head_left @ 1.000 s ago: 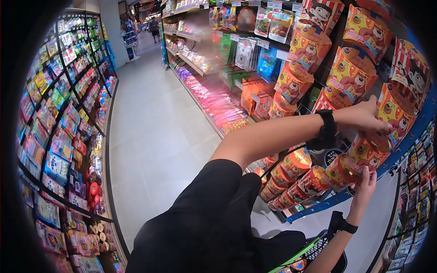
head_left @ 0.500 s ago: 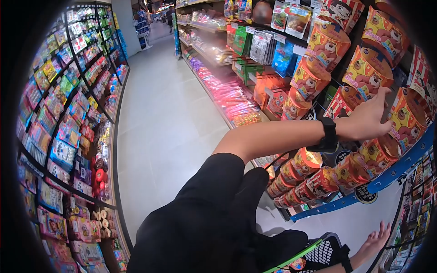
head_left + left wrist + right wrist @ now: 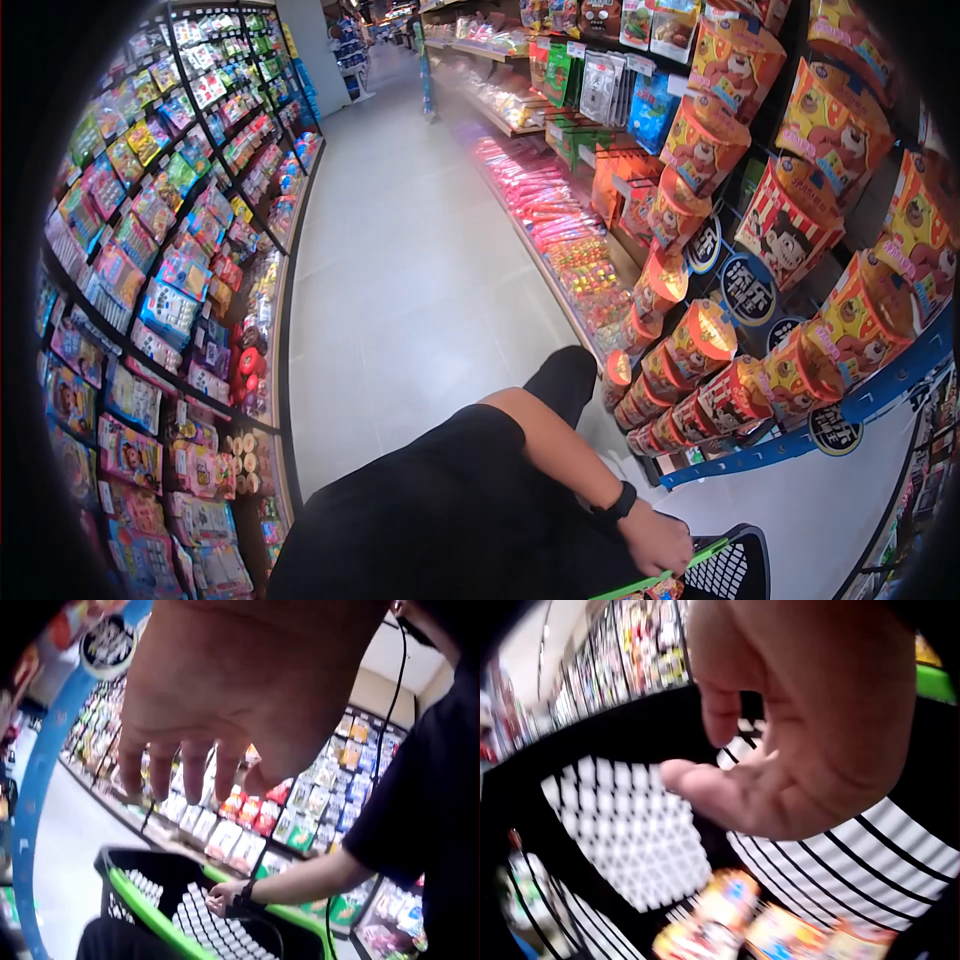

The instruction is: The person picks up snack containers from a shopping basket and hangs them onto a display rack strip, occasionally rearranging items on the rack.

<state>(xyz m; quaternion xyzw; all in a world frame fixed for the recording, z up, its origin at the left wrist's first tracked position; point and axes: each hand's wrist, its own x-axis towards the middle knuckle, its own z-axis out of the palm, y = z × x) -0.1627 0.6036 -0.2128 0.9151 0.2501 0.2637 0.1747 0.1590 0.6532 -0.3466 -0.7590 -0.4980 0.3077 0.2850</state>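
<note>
My left hand (image 3: 658,540) is low in front of me and overlaps the green rim of a black shopping basket (image 3: 752,560) in the head view. Seen from the left wrist, the same hand (image 3: 232,697) has its fingers hanging loosely, with nothing in them. My right hand (image 3: 780,742) is over the basket's inside, thumb and fingers loosely bent around bare air. Beneath it, several orange and yellow printed packs (image 3: 727,896) lie on the basket's bottom, blurred. The left wrist view shows the right hand (image 3: 221,898) by the basket's mesh wall; the head view does not show it.
Strings of orange bear-print snack tubs (image 3: 830,125) hang on the right, above a blue curved strip (image 3: 770,455) with round signs. A shelf of packaged sweets (image 3: 170,310) lines the left. Between them an aisle floor (image 3: 400,290) runs ahead.
My left hand has come away from the hanging tubs, down and back to the basket. The right hand left the tubs first and has dropped out of the head view. The head view has shifted.
</note>
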